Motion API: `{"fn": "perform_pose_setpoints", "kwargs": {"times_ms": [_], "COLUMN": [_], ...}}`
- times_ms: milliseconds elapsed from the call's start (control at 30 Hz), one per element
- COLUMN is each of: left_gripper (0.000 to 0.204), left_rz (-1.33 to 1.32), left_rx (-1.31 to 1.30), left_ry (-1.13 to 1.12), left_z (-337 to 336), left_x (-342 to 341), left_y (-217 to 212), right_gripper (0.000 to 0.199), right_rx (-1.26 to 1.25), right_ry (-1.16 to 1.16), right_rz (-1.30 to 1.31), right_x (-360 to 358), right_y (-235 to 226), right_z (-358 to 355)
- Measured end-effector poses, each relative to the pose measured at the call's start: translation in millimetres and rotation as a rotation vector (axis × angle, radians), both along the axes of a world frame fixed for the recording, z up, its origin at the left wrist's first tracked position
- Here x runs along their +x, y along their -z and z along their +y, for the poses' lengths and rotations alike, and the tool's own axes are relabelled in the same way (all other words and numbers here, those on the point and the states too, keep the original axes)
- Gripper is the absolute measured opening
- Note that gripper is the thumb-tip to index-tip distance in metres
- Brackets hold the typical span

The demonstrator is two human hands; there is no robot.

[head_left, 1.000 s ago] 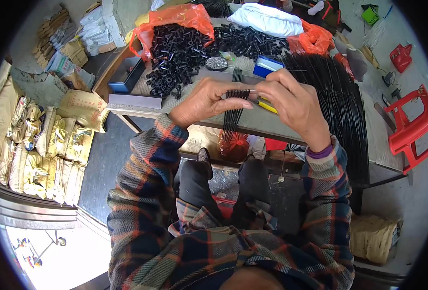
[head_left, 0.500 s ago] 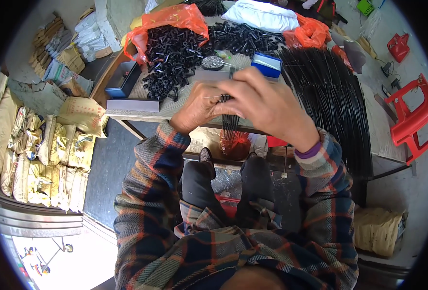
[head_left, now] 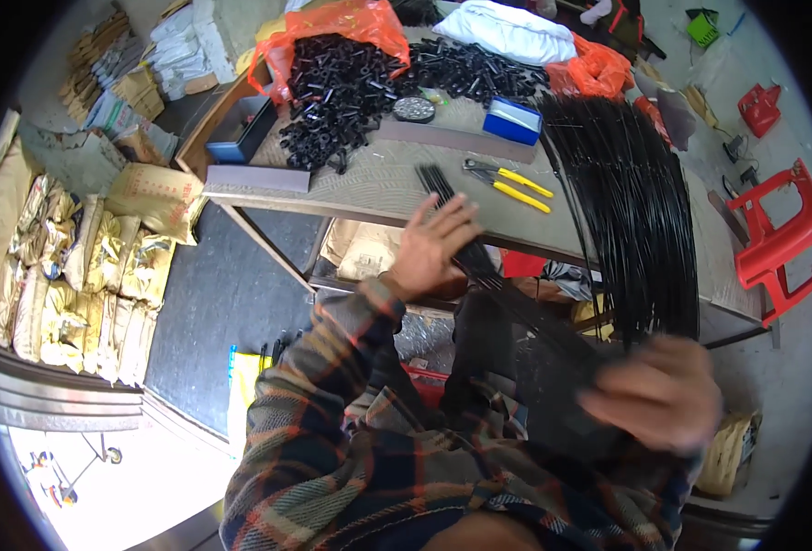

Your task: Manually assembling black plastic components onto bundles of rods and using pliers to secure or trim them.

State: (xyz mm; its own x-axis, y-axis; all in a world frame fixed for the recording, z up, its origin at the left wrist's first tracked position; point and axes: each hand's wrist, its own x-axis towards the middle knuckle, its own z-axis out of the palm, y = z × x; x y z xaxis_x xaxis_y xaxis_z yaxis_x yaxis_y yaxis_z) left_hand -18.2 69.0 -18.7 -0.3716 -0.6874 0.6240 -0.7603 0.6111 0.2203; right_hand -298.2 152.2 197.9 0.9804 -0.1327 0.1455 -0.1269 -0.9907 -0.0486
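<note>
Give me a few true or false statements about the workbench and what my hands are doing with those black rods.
1. The left hand lies on a bundle of black rods at the table edge. True.
2. The yellow-handled pliers are in the right hand. False: they lie on the table.
3. Small black parts are heaped beside an orange bag. True.
4. The red plastic stool stands on the table. False: it stands on the floor, to the right.
5. The blue box sits on the table. True.
</note>
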Motion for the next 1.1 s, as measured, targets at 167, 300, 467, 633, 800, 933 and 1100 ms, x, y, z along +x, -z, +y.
{"fn": "perform_pose_setpoints", "kwargs": {"times_ms": [167,300,467,633,800,933,1100], "left_gripper": [0.029,0.029,0.025,0.023,0.019,0.016,0.021], "left_rz": [0.171,-0.305,-0.890,-1.078,-1.001,-1.054,-0.822], "left_rx": [-0.193,-0.276,-0.157,0.076,0.243,0.119,-0.212], "left_ry": [0.150,0.191,0.284,0.615,0.626,0.622,0.687], "left_z": [39,13,-6,18,39,39,67], "left_x": [-21,22,11,-37,-43,-45,-31], "left_y": [-66,-103,-75,-12,-21,-18,-21], "right_gripper": [0.015,0.034,0.042,0.043,0.032,0.026,0.017], "right_rx": [0.140,0.601,0.807,1.375,1.638,1.445,1.078], "right_ry": [-0.761,0.726,0.620,0.319,0.380,0.337,0.452], "right_rz": [-0.900,-0.223,-0.133,0.150,-0.164,-0.647,-0.640], "right_x": [-111,-86,23,59,72,89,67], "right_y": [23,96,317,466,350,316,311], "right_z": [53,65,20,21,15,-7,-10]}}
